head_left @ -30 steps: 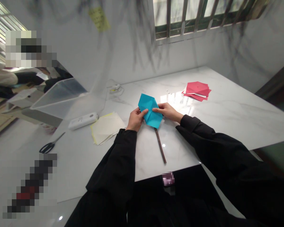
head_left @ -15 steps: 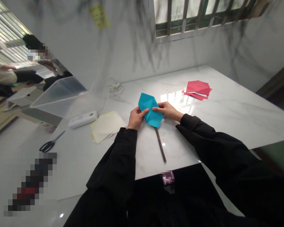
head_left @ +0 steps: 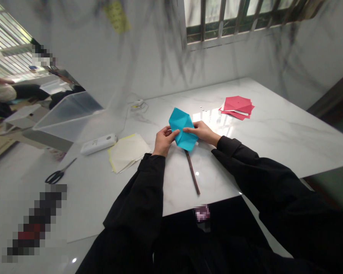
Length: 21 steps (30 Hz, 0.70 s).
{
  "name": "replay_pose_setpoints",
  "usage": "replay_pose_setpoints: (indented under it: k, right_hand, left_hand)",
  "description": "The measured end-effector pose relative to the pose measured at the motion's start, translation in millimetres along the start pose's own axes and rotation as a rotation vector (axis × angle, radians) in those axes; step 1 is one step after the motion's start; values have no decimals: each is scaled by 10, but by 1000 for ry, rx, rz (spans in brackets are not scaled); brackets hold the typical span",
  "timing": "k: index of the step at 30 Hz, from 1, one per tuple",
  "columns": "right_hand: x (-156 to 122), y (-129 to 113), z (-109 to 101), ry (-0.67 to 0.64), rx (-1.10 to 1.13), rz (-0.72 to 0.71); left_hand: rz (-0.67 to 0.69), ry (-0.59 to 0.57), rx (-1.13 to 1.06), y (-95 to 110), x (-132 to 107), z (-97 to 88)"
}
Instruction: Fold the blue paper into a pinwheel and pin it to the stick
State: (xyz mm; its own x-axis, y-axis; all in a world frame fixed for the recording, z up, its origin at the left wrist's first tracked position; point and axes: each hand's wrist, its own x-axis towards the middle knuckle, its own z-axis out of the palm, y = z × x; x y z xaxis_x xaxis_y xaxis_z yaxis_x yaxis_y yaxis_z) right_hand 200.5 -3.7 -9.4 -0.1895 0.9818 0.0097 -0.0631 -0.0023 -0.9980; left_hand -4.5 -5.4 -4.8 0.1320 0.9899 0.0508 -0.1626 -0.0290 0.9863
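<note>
A creased blue sheet of paper [head_left: 183,120] is held up between both hands, over the white marbled table [head_left: 177,186]. My left hand [head_left: 163,140] pinches its left side, thumb on the front and fingers mostly behind. On the opposite side my right hand [head_left: 203,132] grips it the same way, its thumb pointing at the middle crease. Below the paper a thin brown stick [head_left: 192,173] lies on the table, its upper end hidden by the paper.
Pale sheets with yellow edges [head_left: 128,152] lie at left, near a white box-shaped device [head_left: 99,144]. Black scissors [head_left: 57,175] and a clear plastic bin [head_left: 65,114] are farther left. Red and white papers [head_left: 236,107] lie at the back right. Another person [head_left: 5,89] sits at far left.
The blue paper has tilted slightly, its top corner now higher, with both hands still gripping it. The view has shifted a little.
</note>
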Motion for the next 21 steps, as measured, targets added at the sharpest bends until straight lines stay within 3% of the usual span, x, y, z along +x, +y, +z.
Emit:
replay_pose_setpoints:
  k: [4,10,21]
  right_hand:
    - [9,-1,-17,35,128,7]
    - [26,25,-17,27,145,-9]
    - [85,46,-76,148,292,38]
  left_hand:
    - [-6,26,14,25,10,-15]
    - [14,22,30,29,16,-38]
    - [-58,-121,16,174,-96,36]
